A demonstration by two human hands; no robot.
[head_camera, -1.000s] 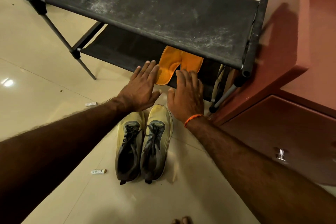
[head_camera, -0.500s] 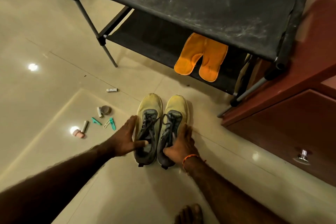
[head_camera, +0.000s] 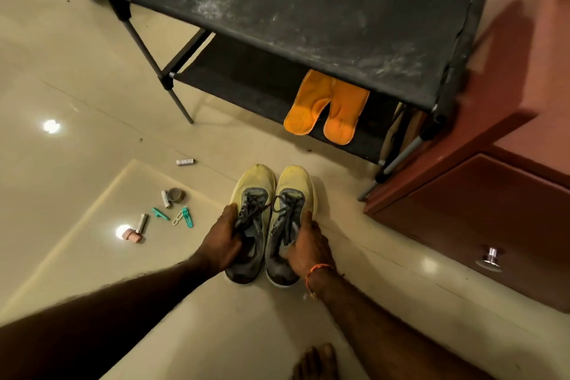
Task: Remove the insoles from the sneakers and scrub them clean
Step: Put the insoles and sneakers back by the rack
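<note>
On the floor (head_camera: 92, 86) at the far left lies a small scatter of bits: a pink piece (head_camera: 132, 235) beside a silver battery (head_camera: 142, 223), another battery leaning against a little round tin (head_camera: 175, 194), two teal clips (head_camera: 187, 216), and, nearer the shoe rack, a lone white battery (head_camera: 185, 162).

The left hand (head_camera: 222, 244) comes in from the lower left edge and grips the left sneaker (head_camera: 251, 219) at its outer side, fingers curled over the collar and into the laces. That sneaker stands on the floor, yellow toe pointing towards the rack, its grey heel nearest the person. Touching it on the right stands the right sneaker (head_camera: 290, 219), parallel and pointing the same way. The right hand (head_camera: 308, 248), with an orange thread at the wrist, curls round this shoe's outer side, thumb over the collar near the laces.

Beyond the shoes stands the black shoe rack (head_camera: 308, 9), its dusty top shelf reaching across to the right. On the lower shelf, towards its right end, the two orange insoles (head_camera: 327, 111) lie side by side, their rounded ends hanging over the front edge.

At the right stands a reddish cabinet (head_camera: 493, 194), a metal knob (head_camera: 490, 254) on its drawer front. A bare foot (head_camera: 317, 362) shows at the bottom edge.
</note>
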